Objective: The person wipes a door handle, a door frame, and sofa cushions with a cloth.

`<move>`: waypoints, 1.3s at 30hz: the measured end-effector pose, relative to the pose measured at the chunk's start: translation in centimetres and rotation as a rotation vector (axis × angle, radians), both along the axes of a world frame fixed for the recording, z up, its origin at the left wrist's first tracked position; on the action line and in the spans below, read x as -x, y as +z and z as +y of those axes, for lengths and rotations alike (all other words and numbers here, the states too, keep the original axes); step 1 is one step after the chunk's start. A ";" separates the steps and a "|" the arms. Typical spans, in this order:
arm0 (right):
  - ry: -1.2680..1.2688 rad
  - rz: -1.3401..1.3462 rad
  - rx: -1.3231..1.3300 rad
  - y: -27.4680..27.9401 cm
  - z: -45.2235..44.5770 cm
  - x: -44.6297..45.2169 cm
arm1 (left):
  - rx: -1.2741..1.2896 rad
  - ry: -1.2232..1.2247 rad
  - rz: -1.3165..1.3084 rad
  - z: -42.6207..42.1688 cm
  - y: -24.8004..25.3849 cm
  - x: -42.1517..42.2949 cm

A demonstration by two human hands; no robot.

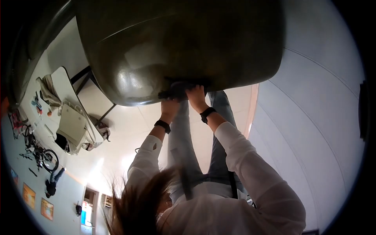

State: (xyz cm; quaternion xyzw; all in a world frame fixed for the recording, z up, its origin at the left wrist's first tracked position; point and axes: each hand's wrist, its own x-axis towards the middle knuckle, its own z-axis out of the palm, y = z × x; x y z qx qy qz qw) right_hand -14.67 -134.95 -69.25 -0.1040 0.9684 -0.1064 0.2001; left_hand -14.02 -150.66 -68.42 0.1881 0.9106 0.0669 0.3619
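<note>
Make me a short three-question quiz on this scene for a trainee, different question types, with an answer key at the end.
1. Multiple choice: what do the left hand and right hand touch at the edge of the dark glossy surface?
A) a metal bowl
B) a dark, cloth-like item
C) a framed picture

2. True or false: only the right wrist wears a black band.

3. Fill in the blank: the shirt sleeves are ____ in colour.

Key:
1. B
2. False; there is a black band on the left wrist too.
3. White
</note>
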 end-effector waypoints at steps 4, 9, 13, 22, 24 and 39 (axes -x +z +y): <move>0.149 -0.091 0.094 0.8 2.4 0.5 | -0.033 0.039 0.018 1.0 -1.2 -0.8; 0.161 -0.086 0.110 1.7 7.2 1.9 | -0.075 0.123 0.201 6.0 -1.6 -1.1; 0.085 -0.154 0.103 2.0 12.2 2.7 | -0.026 0.060 0.093 11.8 -1.7 -0.6; -0.104 -0.162 0.157 2.4 27.0 1.9 | -0.223 0.154 0.069 25.8 -0.7 -0.1; -0.081 -0.179 0.153 2.5 29.0 1.8 | -0.173 0.157 0.016 27.6 -0.4 0.4; -0.266 -0.633 0.430 13.8 39.9 11.6 | -0.536 -0.095 -0.110 31.5 11.2 14.2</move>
